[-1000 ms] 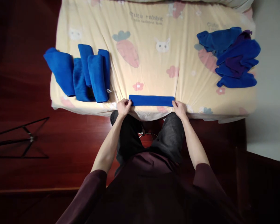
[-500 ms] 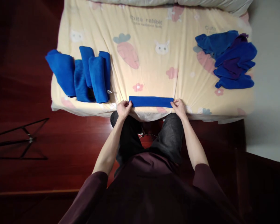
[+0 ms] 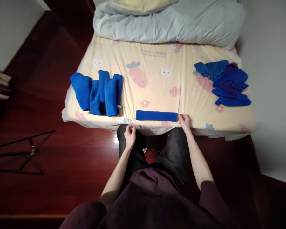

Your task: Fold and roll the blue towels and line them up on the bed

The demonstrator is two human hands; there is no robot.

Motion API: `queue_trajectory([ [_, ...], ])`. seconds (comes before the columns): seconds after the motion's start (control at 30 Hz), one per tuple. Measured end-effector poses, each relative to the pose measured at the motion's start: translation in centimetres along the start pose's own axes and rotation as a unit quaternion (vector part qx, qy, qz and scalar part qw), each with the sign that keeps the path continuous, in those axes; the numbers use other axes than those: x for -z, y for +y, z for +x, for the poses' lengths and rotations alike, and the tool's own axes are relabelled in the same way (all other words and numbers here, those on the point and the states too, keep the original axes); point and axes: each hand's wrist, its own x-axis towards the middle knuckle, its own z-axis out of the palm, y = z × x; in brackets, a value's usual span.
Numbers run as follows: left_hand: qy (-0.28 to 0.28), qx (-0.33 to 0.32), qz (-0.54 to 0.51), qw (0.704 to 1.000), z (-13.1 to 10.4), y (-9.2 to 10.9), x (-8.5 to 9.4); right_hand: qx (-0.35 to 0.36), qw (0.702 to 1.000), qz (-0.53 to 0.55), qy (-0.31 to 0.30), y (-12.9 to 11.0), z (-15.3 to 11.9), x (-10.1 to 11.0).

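A blue towel (image 3: 156,116), folded into a long narrow strip, lies flat along the front edge of the bed. My right hand (image 3: 185,122) is just beside its right end, fingers loosely bent and slightly apart, holding nothing. Back from the towel's left end, my left hand (image 3: 130,135) hovers over my left thigh with its fingers curled in and nothing visible in them. Several rolled or folded blue towels (image 3: 111,97) rest together on the left of the bed. Crumpled blue and purple cloths (image 3: 231,84) form a loose heap on the right.
The bed (image 3: 154,82) has a yellow sheet printed with rabbits and carrots. A pale grey quilt (image 3: 169,25) is bunched at its far side. On the left floor stand the thin black legs of a stand (image 3: 32,151). A wall (image 3: 274,95) borders the right.
Both hands have let go of the folded strip's ends. My left hand has drawn back toward my thigh; the right has shifted slightly off the end. The view has tilted up, showing more quilt.
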Motion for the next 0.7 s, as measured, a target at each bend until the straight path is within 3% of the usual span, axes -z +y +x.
queue_trajectory([
  [0.1,-0.078,0.063,-0.087,0.991,-5.1,-1.9,-1.4,0.003,0.998,-0.024,0.057,-1.2,1.4,0.5],
  [0.17,-0.148,0.156,-0.221,0.951,-7.3,-2.3,-2.9,0.052,0.997,-0.053,0.019,-2.7,2.3,0.7],
  [0.23,-0.193,0.226,-0.345,0.890,-7.8,-1.8,-4.4,0.106,0.988,-0.088,-0.069,-4.7,3.0,0.7],
  [0.3,-0.204,0.247,-0.413,0.853,-6.7,-0.3,-6.0,0.139,0.967,-0.132,-0.168,-6.6,3.6,0.5],
  [0.4,-0.194,0.258,-0.481,0.815,-3.4,2.4,-8.0,0.125,0.938,-0.179,-0.269,-8.6,4.4,-0.1],
  [0.53,-0.120,0.318,-0.557,0.758,0.3,5.0,-10.2,0.078,0.907,-0.226,-0.347,-9.4,5.5,-0.8],
  [0.7,-0.055,0.307,-0.615,0.724,1.5,5.9,-11.6,0.088,0.871,-0.287,-0.390,-9.2,6.9,-0.9],
])
